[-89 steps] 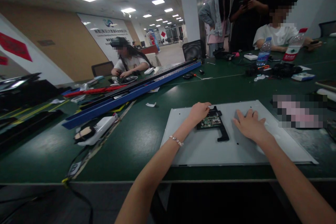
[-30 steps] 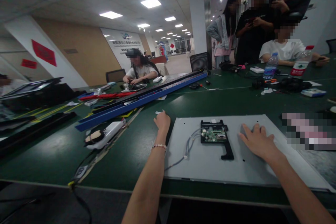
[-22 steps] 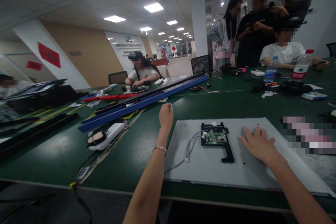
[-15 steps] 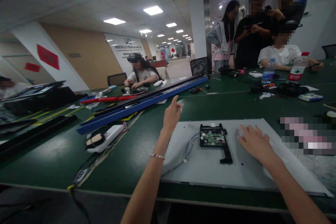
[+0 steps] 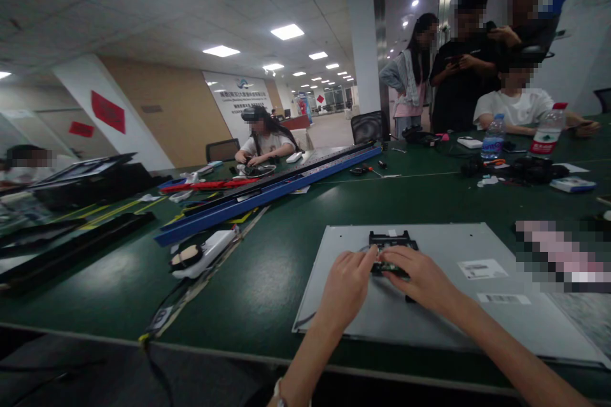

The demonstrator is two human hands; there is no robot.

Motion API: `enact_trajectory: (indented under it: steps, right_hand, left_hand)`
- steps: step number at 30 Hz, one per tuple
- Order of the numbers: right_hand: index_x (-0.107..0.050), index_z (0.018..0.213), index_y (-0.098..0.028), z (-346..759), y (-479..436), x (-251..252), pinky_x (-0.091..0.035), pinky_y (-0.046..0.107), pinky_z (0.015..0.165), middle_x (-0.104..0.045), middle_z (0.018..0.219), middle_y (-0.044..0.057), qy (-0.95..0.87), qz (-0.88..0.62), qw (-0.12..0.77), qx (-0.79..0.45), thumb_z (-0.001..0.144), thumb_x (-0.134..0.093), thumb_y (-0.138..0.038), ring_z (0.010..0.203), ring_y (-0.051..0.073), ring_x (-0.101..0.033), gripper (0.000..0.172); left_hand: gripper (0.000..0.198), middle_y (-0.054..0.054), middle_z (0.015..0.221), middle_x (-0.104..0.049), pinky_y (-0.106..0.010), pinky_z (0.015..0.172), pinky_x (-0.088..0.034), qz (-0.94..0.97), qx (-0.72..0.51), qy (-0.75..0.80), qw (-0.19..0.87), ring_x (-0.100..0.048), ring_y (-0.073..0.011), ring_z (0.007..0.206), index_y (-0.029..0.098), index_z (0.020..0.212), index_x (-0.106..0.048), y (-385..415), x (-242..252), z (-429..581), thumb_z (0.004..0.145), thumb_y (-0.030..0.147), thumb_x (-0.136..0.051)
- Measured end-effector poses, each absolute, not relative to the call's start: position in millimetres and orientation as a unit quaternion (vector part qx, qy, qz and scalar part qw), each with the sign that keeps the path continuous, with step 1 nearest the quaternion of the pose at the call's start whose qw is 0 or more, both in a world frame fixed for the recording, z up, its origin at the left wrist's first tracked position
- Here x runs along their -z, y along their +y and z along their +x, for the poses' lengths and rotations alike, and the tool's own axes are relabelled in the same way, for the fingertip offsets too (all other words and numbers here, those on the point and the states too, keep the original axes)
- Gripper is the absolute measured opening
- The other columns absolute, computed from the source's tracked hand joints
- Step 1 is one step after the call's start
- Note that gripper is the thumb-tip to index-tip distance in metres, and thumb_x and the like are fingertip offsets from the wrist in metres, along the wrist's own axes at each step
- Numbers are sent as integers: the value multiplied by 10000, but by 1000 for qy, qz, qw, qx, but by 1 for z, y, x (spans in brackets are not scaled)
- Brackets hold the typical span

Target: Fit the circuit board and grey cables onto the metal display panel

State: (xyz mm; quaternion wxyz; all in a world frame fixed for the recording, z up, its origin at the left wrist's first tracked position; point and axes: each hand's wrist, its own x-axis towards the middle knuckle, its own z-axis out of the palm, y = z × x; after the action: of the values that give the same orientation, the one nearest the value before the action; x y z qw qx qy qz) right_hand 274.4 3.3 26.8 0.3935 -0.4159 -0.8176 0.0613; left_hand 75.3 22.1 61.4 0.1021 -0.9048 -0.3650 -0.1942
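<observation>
A flat grey panel [image 5: 443,324] lies on the green table, bearing a black bracket [image 5: 398,240] with a small circuit board in it. My left hand [image 5: 346,286] is at the board's left edge, thumb and forefinger pinched together. Across from it, my right hand [image 5: 422,276] bends over the board, its fingertips close to those of the left. Whatever sits between the fingers is too small and covered to make out. Part of a grey cable [image 5: 305,321] shows at the panel's lower left; the rest is behind my left hand.
Long blue and black rails [image 5: 281,187] lie across the table. A white device [image 5: 207,254] rests left of the panel. Two bottles [image 5: 548,130] and black items stand at the back right. Several people sit or stand around the table.
Both hands have come together over the circuit board: the left from a raised position beyond the panel's upper left, the right from the panel's right side. Two labels on the panel are now uncovered.
</observation>
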Motion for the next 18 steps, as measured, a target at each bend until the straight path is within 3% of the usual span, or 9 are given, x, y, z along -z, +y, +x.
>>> enact_trajectory:
  steps: [5,9,13,18]
  right_hand:
    - [-670,984,-206,268,1,-30,-545,376,882,-730,1037,76,-827,-388,405,-45,921,-516,-138,976,208,-682,180]
    - [-660,986,-199,266,1,-33,-547,358,856,-736,1013,67,-818,-397,414,-51,944,-502,-162,949,203,-688,167]
    - [-658,1016,-208,269,9,-39,-543,359,845,-743,1012,58,-793,-444,414,-44,968,-474,-212,932,208,-702,190]
    - [-662,1027,-199,265,25,-52,-537,339,829,-749,1011,73,-761,-484,432,7,978,-467,-240,897,207,-712,205]
  left_hand:
    - [447,-68,1003,-712,-373,849,-538,-896,221,-375,82,-667,-218,888,216,1328,-526,16,-53,79,912,84,-429]
    - [463,-84,1097,-697,-370,875,-544,-877,255,-402,56,-666,-216,974,239,1347,-514,14,-44,72,909,107,-445]
    - [505,-138,1273,-624,-443,965,-516,-825,275,-493,37,-620,-272,1135,214,1345,-516,11,-33,51,845,182,-580]
    - [503,-136,1254,-640,-429,979,-512,-798,281,-532,-31,-631,-269,1131,217,1308,-548,7,-13,29,810,213,-624]
